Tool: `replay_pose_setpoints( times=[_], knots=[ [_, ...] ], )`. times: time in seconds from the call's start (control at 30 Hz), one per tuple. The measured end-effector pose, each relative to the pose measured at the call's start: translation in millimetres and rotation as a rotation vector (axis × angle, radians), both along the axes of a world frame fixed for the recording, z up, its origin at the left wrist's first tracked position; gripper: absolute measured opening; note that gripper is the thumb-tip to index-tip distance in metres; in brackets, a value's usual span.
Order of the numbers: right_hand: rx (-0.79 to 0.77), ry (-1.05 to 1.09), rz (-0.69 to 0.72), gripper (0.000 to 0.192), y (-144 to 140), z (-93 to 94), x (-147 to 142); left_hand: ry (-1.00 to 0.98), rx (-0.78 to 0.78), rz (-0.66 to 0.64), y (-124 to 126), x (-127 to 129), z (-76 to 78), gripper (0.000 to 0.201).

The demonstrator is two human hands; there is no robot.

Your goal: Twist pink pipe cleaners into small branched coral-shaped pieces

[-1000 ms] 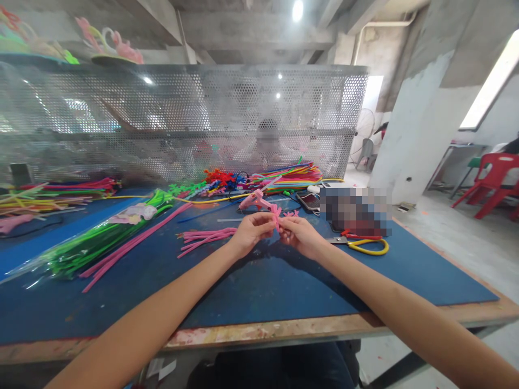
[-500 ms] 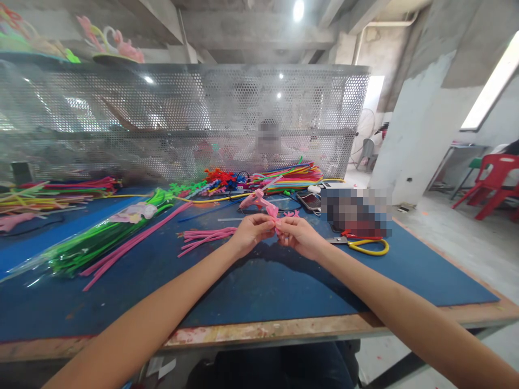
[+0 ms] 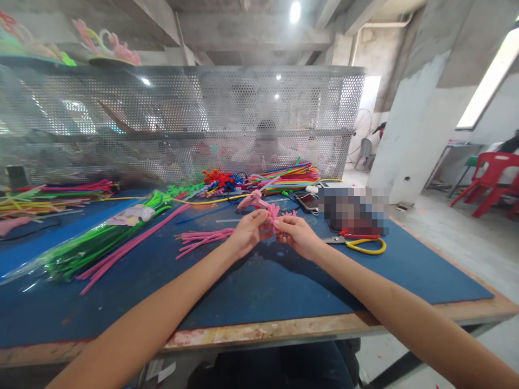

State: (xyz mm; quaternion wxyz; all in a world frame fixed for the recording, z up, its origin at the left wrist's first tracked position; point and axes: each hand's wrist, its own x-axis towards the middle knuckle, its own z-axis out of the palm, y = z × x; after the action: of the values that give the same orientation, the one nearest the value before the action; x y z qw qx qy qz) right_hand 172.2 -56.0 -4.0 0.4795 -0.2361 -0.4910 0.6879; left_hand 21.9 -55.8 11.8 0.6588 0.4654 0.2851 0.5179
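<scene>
Pinching pink stem (image 3: 273,214) between left hand (image 3: 248,233) and right hand (image 3: 298,236); best twisted tightly, grips close together.

We find no readable text, label, brand, number or sign anywhere. Pale label on green bundle's bag (image 3: 130,215) too blurred to read. Block (image 3: 353,208) on desk (image 3: 259,286) pixelated, nothing legible. Phone (image 3: 307,201) screen shows no characters we can make out.

Pixelated block (image 3: 353,208) masks whatever sits on the bench (image 3: 259,292) beside the scissors (image 3: 359,244). Person behind the mesh screen (image 3: 182,119) is blurred. Both forearms cut off at the bottom edge.
</scene>
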Motion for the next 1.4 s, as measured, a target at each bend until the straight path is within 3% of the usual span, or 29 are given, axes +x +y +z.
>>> replay_pose_setpoints(
  times=[0.33,0.6,0.67,0.73,0.83,0.87,0.97,1.07,1.17,1.23,1.4],
  knots=[
    [0.063,-0.135,-0.004,0.029,-5.1,-0.9,-3.4,0.068,0.104,0.039,6.4,-5.8,0.3,0.03],
    [0.11,-0.173,-0.01,0.032,-4.6,1.5,-2.0,0.143,0.207,0.162,6.5,-3.8,2.7,0.03],
    [0.092,-0.184,-0.072,0.034,-0.2,2.8,1.7,0.266,0.252,0.241,12.5,-13.3,8.7,0.033],
    [0.074,-0.222,-0.182,0.037,5.9,3.0,6.4,0.47,0.369,0.404,21.3,-31.3,17.0,0.034],
    [0.014,-0.25,-0.331,0.042,14.7,0.8,12.1,1.031,0.551,0.569,35.9,-67.4,26.9,0.026],
    [-0.004,-0.241,-0.352,0.043,16.6,-0.3,12.9,1.201,0.555,0.556,40.1,-78.6,28.2,0.024],
    [0.007,-0.245,-0.356,0.043,18.4,-3.1,12.1,1.495,0.441,0.29,47.7,-99.7,25.7,0.02],
    [0.061,-0.31,-0.342,0.034,15.7,-4.2,9.1,1.594,0.378,0.208,47.5,-102.0,20.5,0.024],
    [0.071,-0.343,-0.326,0.028,13.5,-5.1,7.9,1.636,0.342,0.166,44.1,-98.6,19.4,0.013],
    [0.082,-0.358,-0.329,0.027,13.6,-6.3,8.4,1.648,0.345,0.209,41.8,-97.4,20.8,0.004],
    [0.121,-0.383,-0.32,0.026,15.0,-9.0,9.2,1.668,0.424,0.439,34.6,-90.8,25.4,0.013]
  ],
)
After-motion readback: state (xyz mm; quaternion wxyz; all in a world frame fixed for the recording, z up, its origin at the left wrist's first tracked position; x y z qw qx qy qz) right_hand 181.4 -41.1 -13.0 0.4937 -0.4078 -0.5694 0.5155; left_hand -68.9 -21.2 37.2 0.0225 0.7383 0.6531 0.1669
